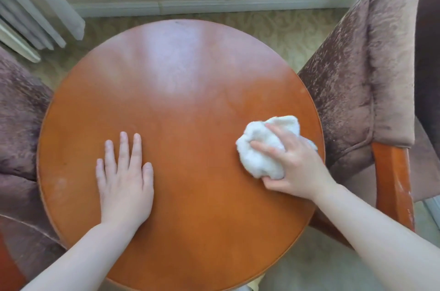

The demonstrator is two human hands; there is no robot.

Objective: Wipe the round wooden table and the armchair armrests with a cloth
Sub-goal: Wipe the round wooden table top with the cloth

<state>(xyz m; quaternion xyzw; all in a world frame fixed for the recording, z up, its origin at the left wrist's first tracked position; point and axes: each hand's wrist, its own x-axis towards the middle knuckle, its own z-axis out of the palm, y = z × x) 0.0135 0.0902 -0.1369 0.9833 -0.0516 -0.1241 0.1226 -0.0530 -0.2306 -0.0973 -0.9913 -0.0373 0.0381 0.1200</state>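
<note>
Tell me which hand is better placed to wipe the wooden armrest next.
Right, probably. The right hand already grips the white cloth at the table's edge nearest the wooden armrest.

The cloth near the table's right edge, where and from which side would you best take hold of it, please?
Grip the cloth across its bunched top, coming from above on the near right side, as the right hand does: fingers over the crown, thumb under the near edge. It is a soft crumpled wad with no handle, lying on the table, so a wrapping grip likely suits wiping.
</note>
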